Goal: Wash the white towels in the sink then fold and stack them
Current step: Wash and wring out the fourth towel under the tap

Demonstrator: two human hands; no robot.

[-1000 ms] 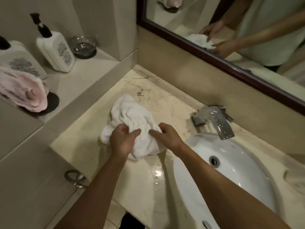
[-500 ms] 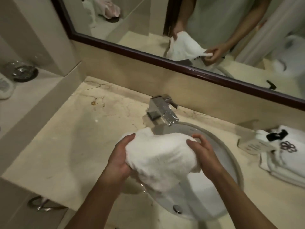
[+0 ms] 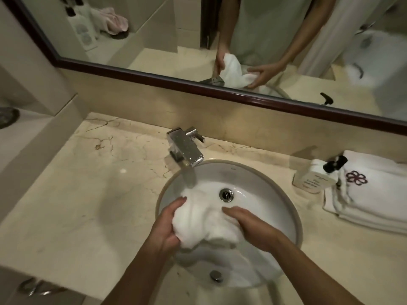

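Nearest the camera, both forearms reach in over the front rim of the sink (image 3: pixel 296 216), which serves as the landmark here. The left hand (image 3: pixel 168 225) has its fingers curled round the left side of a bunched white towel (image 3: pixel 204 223), thumb on top, so it is clamped on the cloth. The right hand (image 3: pixel 248 223) lies over the towel's right side with fingers bent down into the folds, gripping it too. The towel hangs inside the sink bowl, its far edge reaching toward the drain (image 3: pixel 226 194) and close under the spout.

At the back rim of the sink stands the chrome faucet (image 3: pixel 186 148). Whether water is running cannot be told for certain from this view; there is a faint streak below the spout.

To the right of the sink, on the marble surface (image 3: pixel 88 194), a white pump bottle (image 3: pixel 315 177) stands just beside a folded stack of white towels (image 3: pixel 370 194) bearing a dark flower emblem. Behind the sink, the mirror (image 3: pixel 154 29) reflects the hands and towel.

This looks like the washing step, early in the task: one towel is in the sink, nothing from it is folded yet. The next move likely calls for wetting the cloth fully under the spout, rubbing and squeezing it between both hands, keeping it inside the bowl so water does not spill onto the surface.
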